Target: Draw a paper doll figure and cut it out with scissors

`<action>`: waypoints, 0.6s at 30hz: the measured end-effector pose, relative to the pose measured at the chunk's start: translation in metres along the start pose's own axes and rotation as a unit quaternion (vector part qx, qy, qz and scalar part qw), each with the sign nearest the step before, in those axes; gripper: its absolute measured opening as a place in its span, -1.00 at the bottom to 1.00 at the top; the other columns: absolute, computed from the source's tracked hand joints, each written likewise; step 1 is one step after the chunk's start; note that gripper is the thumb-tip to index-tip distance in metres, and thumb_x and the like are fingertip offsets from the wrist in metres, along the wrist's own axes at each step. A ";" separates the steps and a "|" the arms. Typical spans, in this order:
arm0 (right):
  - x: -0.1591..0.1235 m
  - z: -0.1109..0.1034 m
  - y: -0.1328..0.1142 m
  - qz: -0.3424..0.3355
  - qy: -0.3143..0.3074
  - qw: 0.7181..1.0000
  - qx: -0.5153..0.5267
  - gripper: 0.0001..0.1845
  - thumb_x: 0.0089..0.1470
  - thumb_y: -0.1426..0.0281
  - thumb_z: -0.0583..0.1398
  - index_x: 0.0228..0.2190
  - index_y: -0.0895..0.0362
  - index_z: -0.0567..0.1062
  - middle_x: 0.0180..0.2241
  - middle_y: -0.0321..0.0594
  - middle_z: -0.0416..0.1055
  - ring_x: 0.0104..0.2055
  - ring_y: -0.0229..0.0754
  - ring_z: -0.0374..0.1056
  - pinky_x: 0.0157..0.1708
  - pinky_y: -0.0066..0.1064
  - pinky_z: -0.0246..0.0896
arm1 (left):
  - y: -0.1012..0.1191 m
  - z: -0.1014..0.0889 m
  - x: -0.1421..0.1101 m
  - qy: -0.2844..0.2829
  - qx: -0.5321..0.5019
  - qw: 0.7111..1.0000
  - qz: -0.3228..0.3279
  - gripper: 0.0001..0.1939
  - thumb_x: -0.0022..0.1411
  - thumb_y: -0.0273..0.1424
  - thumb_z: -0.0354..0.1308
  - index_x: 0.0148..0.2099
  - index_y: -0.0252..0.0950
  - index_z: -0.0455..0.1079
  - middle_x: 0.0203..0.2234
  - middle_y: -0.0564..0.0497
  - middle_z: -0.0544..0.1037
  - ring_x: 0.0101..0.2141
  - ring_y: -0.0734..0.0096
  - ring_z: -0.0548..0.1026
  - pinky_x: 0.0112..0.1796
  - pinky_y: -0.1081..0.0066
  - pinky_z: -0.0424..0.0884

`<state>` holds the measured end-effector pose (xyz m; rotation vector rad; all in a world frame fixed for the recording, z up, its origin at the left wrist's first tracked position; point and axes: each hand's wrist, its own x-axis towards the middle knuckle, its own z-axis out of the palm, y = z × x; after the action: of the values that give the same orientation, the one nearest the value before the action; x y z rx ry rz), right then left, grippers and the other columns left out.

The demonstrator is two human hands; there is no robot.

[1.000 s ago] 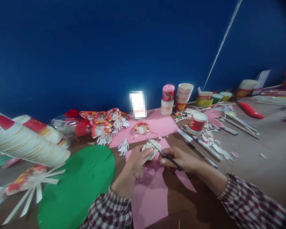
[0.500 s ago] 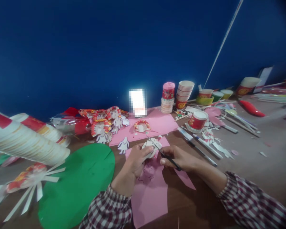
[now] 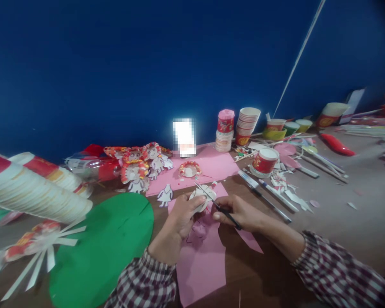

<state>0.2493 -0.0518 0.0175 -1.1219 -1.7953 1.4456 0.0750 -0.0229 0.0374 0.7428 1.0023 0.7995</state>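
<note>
My left hand (image 3: 181, 216) is closed on a small round white paper piece (image 3: 200, 197), held just above a pink sheet (image 3: 202, 261) on the brown table (image 3: 340, 214). My right hand (image 3: 240, 212) grips small black scissors (image 3: 218, 206). Their blades lie across the paper piece. Both wrists wear checked sleeves.
A green paper disc (image 3: 99, 252) lies at the left, beside stacked paper cups (image 3: 35, 192) lying on their side. Paper dolls (image 3: 141, 164), a second pink sheet (image 3: 211, 167), upright cup stacks (image 3: 248, 124), a red cup (image 3: 265, 161), pens (image 3: 266, 192) and paper scraps crowd the back and right.
Both hands stay together on the paper piece, with the scissors shifting only slightly. The view has drifted a little.
</note>
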 end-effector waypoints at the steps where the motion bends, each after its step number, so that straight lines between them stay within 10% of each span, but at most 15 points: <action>1: 0.000 0.000 0.000 0.000 0.003 1.000 0.001 -0.58 -0.02 0.14 0.23 -0.58 0.16 0.19 -0.63 -0.47 -0.10 -0.58 -0.41 -0.17 -0.63 -0.52 -0.29 | 0.001 0.000 0.000 0.002 0.001 1.000 0.000 -0.82 -0.18 -0.40 0.31 -0.53 -0.37 0.39 -0.65 0.10 0.36 -0.61 0.61 0.30 -0.56 0.57 0.29; 18: 0.001 0.001 -0.001 -0.004 -0.028 0.995 0.098 -0.61 0.00 0.10 0.20 -0.45 0.21 0.33 -0.59 -0.41 0.14 -0.58 -0.41 0.01 -0.63 -0.57 -0.11 | -0.003 0.000 0.002 -0.017 -0.084 0.996 -0.033 -0.84 -0.17 -0.45 0.29 -0.51 -0.38 0.37 -0.66 0.08 0.38 -0.62 0.62 0.33 -0.55 0.60 0.31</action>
<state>0.2479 -0.0515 0.0187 -0.9816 -1.6507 1.6250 0.0763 -0.0231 0.0339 0.5747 0.9126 0.7997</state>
